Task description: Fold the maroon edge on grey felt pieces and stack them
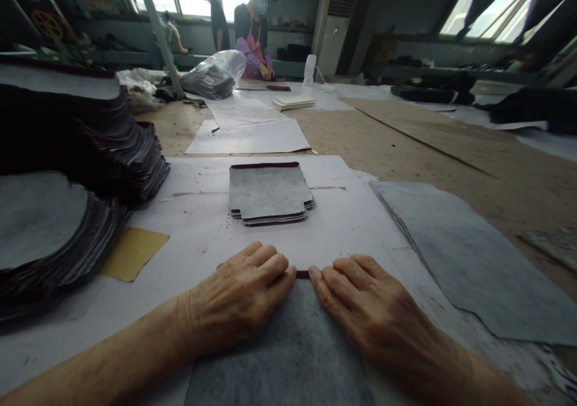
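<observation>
A grey-backed fabric piece (279,352) lies flat in front of me, its far edge turned over as a narrow dark maroon strip. My left hand (243,292) rests on the left part of that edge, fingers curled and thumb pressed against the fold. On the right part, my right hand (360,298) has its fingers bent and pressed together on the same fold. A short stretch of maroon shows between the two thumbs. Beyond my hands sits a small stack of grey pieces (270,189) with a maroon folded edge at the far side and notched near corners.
Tall stacks of dark grey-backed pieces (135,153) stand at left, near a yellow card (134,252). Larger grey sheets (469,255) lie at right. White paper (252,135) and a plastic bag (216,75) are farther back. A person in a pink apron (255,45) works across the table.
</observation>
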`<move>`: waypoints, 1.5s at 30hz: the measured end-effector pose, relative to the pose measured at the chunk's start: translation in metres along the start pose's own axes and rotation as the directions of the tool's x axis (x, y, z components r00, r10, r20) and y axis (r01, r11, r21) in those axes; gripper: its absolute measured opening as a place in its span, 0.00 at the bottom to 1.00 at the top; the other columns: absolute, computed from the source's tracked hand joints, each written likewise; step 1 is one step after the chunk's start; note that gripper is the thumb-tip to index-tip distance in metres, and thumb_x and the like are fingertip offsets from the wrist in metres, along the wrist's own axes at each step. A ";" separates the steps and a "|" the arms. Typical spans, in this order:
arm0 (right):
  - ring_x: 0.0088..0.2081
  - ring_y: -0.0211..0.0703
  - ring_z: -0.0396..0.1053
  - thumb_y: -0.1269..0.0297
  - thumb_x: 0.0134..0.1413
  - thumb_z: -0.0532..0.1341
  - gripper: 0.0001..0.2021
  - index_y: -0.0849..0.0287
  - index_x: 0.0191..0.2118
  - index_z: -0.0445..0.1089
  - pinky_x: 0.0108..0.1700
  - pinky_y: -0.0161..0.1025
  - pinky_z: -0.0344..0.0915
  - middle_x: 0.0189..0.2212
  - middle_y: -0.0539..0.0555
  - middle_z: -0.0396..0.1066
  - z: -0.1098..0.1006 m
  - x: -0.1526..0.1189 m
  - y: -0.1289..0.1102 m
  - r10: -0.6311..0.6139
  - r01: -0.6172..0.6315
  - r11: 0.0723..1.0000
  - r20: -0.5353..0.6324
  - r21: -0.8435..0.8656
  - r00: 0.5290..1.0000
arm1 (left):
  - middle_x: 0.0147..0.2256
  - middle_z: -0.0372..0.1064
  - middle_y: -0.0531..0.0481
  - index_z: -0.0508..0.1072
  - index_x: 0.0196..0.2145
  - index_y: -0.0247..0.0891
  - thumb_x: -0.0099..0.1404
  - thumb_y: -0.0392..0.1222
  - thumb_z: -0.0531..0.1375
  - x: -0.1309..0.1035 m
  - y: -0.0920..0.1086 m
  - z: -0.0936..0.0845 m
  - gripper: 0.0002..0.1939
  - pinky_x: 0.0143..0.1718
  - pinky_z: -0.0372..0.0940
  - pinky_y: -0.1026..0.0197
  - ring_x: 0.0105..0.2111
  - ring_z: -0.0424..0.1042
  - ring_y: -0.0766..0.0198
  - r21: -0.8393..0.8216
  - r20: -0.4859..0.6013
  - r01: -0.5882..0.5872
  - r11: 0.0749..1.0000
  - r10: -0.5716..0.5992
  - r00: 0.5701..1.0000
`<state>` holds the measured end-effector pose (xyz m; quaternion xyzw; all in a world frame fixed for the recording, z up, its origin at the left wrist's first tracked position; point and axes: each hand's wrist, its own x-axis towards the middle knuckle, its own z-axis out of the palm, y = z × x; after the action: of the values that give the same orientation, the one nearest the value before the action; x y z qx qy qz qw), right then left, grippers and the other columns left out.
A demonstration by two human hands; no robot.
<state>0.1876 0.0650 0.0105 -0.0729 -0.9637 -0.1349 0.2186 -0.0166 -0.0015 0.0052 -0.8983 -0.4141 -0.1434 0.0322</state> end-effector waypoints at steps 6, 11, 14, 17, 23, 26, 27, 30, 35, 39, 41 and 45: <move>0.36 0.47 0.66 0.80 0.56 0.46 0.16 0.74 0.43 0.68 0.38 0.47 0.68 0.32 0.61 0.70 -0.003 -0.009 0.007 -0.037 0.036 0.999 0.044 0.037 0.998 | 0.34 0.61 0.43 0.65 0.46 0.26 0.68 0.31 0.42 0.002 0.000 -0.002 0.16 0.35 0.62 0.54 0.33 0.58 0.59 0.019 0.037 -0.018 1.000 0.018 0.999; 0.37 0.47 0.67 0.81 0.54 0.47 0.16 0.72 0.41 0.69 0.36 0.46 0.69 0.32 0.62 0.70 -0.013 -0.023 0.019 0.088 -0.088 0.996 0.007 -0.028 0.996 | 0.33 0.61 0.43 0.67 0.42 0.29 0.68 0.31 0.40 0.002 0.000 -0.001 0.17 0.34 0.61 0.55 0.33 0.58 0.60 -0.004 -0.014 -0.023 1.000 0.023 1.000; 0.34 0.46 0.66 0.81 0.51 0.49 0.15 0.70 0.39 0.70 0.34 0.44 0.68 0.30 0.61 0.70 -0.015 -0.014 0.014 0.248 -0.255 0.965 -0.100 -0.055 0.964 | 0.33 0.61 0.44 0.67 0.40 0.30 0.68 0.31 0.40 0.002 0.000 0.001 0.17 0.34 0.61 0.55 0.32 0.57 0.60 0.004 -0.024 -0.029 1.000 0.029 0.999; 0.33 0.45 0.64 0.79 0.52 0.48 0.14 0.68 0.37 0.71 0.34 0.43 0.67 0.29 0.59 0.69 -0.006 0.004 -0.003 0.274 -0.265 0.959 -0.093 0.095 0.957 | 0.32 0.61 0.44 0.68 0.39 0.29 0.68 0.32 0.41 0.002 0.000 0.002 0.16 0.33 0.61 0.55 0.32 0.57 0.60 0.013 -0.010 -0.024 1.000 0.024 1.000; 0.30 0.46 0.62 0.78 0.55 0.46 0.16 0.70 0.35 0.71 0.30 0.43 0.66 0.26 0.59 0.66 0.015 0.018 -0.024 0.246 -0.236 0.958 -0.039 0.165 0.969 | 0.34 0.62 0.44 0.66 0.42 0.30 0.66 0.30 0.45 -0.003 -0.004 -0.003 0.13 0.37 0.62 0.55 0.34 0.59 0.60 -0.061 0.027 0.008 0.998 -0.006 1.000; 0.29 0.46 0.61 0.79 0.55 0.46 0.16 0.71 0.37 0.71 0.29 0.43 0.65 0.27 0.59 0.66 0.015 0.015 -0.022 0.198 -0.193 0.972 -0.026 0.130 0.980 | 0.34 0.62 0.46 0.65 0.45 0.33 0.63 0.27 0.45 -0.013 -0.011 -0.008 0.16 0.37 0.63 0.59 0.34 0.60 0.63 -0.199 0.003 0.087 0.976 -0.088 0.996; 0.29 0.45 0.61 0.79 0.55 0.45 0.17 0.70 0.37 0.71 0.29 0.42 0.65 0.27 0.59 0.66 0.014 0.014 -0.021 0.191 -0.187 0.975 -0.022 0.123 0.981 | 0.34 0.62 0.47 0.66 0.45 0.34 0.62 0.26 0.46 -0.017 -0.013 -0.010 0.16 0.37 0.63 0.61 0.34 0.60 0.64 -0.237 -0.003 0.114 0.965 -0.118 0.993; 0.27 0.45 0.62 0.80 0.54 0.44 0.18 0.69 0.35 0.71 0.28 0.42 0.65 0.25 0.57 0.66 0.012 0.016 -0.021 0.190 -0.187 0.977 -0.024 0.104 0.981 | 0.34 0.62 0.47 0.66 0.45 0.36 0.61 0.25 0.47 -0.028 -0.019 -0.015 0.18 0.35 0.62 0.63 0.34 0.61 0.64 -0.282 -0.027 0.133 0.950 -0.147 0.989; 0.28 0.44 0.64 0.80 0.55 0.45 0.18 0.69 0.43 0.70 0.27 0.40 0.65 0.27 0.56 0.68 0.012 0.019 -0.021 0.152 -0.151 0.987 -0.016 0.055 0.988 | 0.36 0.62 0.46 0.65 0.47 0.35 0.60 0.24 0.47 -0.040 -0.021 -0.015 0.19 0.35 0.62 0.61 0.34 0.60 0.64 -0.231 -0.055 0.102 0.968 -0.117 0.992; 0.28 0.44 0.65 0.79 0.55 0.46 0.18 0.68 0.45 0.70 0.27 0.39 0.65 0.27 0.55 0.69 0.008 0.022 -0.020 0.097 -0.098 0.995 0.033 0.024 0.995 | 0.34 0.62 0.44 0.64 0.47 0.30 0.62 0.25 0.47 -0.043 -0.020 -0.010 0.17 0.35 0.62 0.57 0.34 0.59 0.61 -0.183 -0.083 0.033 0.983 -0.049 0.995; 0.29 0.46 0.65 0.80 0.54 0.46 0.18 0.69 0.43 0.71 0.28 0.40 0.66 0.28 0.57 0.70 0.007 0.027 -0.022 0.079 -0.077 0.997 0.047 -0.032 0.996 | 0.34 0.62 0.43 0.64 0.46 0.27 0.63 0.26 0.46 -0.041 -0.019 -0.009 0.15 0.35 0.62 0.55 0.33 0.59 0.60 -0.164 -0.083 0.016 0.986 -0.030 0.996; 0.35 0.51 0.66 0.80 0.53 0.45 0.18 0.70 0.35 0.73 0.33 0.45 0.66 0.32 0.63 0.71 0.010 0.041 -0.032 0.094 -0.095 0.994 -0.026 -0.053 0.995 | 0.34 0.63 0.42 0.66 0.42 0.26 0.65 0.29 0.45 -0.037 -0.017 -0.012 0.13 0.35 0.62 0.53 0.33 0.59 0.59 -0.118 -0.036 -0.002 0.993 -0.002 0.999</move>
<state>0.1407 0.0404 0.0128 -0.1228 -0.9524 -0.1515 0.2341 -0.0547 -0.0199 0.0052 -0.8959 -0.4041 -0.1840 -0.0134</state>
